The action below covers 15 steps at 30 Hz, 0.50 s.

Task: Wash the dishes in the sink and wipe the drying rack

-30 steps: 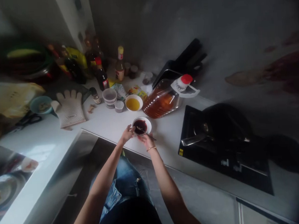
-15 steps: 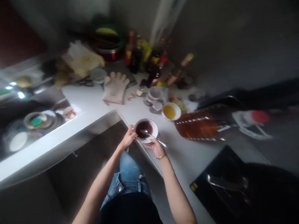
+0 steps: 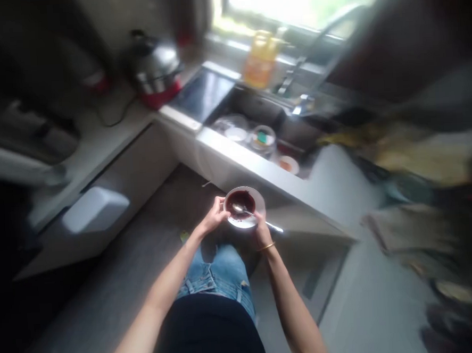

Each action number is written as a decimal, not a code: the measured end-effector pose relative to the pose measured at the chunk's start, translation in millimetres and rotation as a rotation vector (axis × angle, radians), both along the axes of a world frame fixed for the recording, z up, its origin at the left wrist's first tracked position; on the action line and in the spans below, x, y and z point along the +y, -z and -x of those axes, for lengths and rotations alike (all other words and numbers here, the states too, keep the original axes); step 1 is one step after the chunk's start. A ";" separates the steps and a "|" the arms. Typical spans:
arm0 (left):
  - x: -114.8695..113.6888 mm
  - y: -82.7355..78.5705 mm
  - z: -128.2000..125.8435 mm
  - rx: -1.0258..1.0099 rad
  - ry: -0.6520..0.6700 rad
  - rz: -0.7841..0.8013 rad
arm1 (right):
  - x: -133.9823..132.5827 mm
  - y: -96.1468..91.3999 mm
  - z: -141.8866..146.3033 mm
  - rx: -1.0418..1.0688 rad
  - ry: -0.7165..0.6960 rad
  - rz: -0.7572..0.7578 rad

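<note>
A white bowl (image 3: 260,199) of dark reddish-brown sauce (image 3: 239,198) is held up in front of my waist, above the floor. My left hand (image 3: 217,215) grips its left rim, thumb at the edge. My right hand (image 3: 262,223), with a bracelet at the wrist, holds the bowl from the right side; some of its fingers are hidden. A metal spoon (image 3: 239,208) rests in the sauce, its handle sticking out to the right over my right hand.
Ahead, a sink (image 3: 255,105) holds several dishes and a green sponge (image 3: 261,137). A faucet (image 3: 307,100) and an orange bottle (image 3: 260,60) stand behind it. A pot on a red base (image 3: 155,69) sits left; a cloth glove (image 3: 403,227) lies on the right counter.
My view and body have swung left, from the counter with bottles to the sink and window. The bowl, still in both hands, has moved off the counter's edge and over the floor.
</note>
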<state>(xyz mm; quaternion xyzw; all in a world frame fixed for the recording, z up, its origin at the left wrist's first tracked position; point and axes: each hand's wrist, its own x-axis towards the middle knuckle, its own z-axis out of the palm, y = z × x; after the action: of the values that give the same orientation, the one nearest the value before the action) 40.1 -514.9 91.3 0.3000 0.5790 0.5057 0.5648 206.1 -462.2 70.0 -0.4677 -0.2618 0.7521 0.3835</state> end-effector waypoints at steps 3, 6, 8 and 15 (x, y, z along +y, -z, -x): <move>-54.8 -1.6 79.2 -0.053 -0.169 -0.016 | -14.7 -3.4 98.3 -0.017 -0.208 -0.014; -111.1 4.5 154.0 -0.097 -0.320 -0.002 | -41.2 -7.1 182.2 -0.062 -0.377 -0.013; -148.3 15.6 199.4 -0.058 -0.587 0.029 | -60.7 -11.1 228.2 -0.090 -0.467 -0.018; -251.8 84.3 320.3 -0.087 -1.755 0.286 | -109.8 -17.6 349.8 -0.180 -0.750 0.053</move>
<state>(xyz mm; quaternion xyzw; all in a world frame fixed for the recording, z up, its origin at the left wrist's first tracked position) -280.2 -766.6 7.0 -0.3445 0.6358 0.6902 0.0275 -143.7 -572.0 87.6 -0.4132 -0.4277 0.8026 0.0452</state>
